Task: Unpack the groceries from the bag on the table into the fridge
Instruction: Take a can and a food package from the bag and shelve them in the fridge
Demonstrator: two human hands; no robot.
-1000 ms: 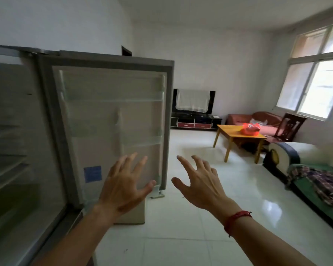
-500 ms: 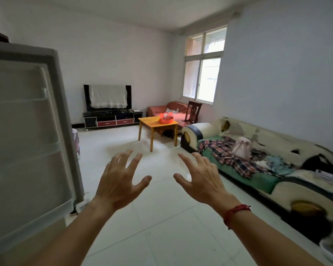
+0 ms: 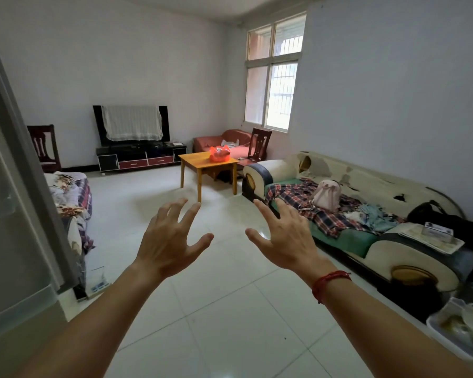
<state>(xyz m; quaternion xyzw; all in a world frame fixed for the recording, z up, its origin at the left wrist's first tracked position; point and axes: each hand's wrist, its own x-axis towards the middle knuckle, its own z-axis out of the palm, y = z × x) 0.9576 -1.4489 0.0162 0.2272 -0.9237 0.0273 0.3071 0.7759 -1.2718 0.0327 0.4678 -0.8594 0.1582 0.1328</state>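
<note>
At your far left the fridge door [image 3: 19, 186] stood swung open, its inner shelves facing you; the fridge body itself was out of view. Your left hand [image 3: 170, 241] was raised in front of you, fingers spread and loose, holding nothing. Beyond it, well apart from you across the tiled floor, stood the yellow surface [image 3: 195, 162], and on it sat the red bag [image 3: 219, 154], upright with its mouth gaping. It looked like thin plastic, though at that range I could not be sure, and its contents were too small to tell. Your right hand [image 3: 287, 238], a red cord [image 3: 329, 282] at the wrist, was likewise empty, its fingers splayed. To the right the long sofa [image 3: 366, 192] ran along the wall, strewn with clothes.

By my reading you were on the fetching leg: fridge ready, nothing carried, groceries not yet touched. The next move called for crossing the floor to the surface, steadying the bag with one hand and lifting an item out with the other
</note>
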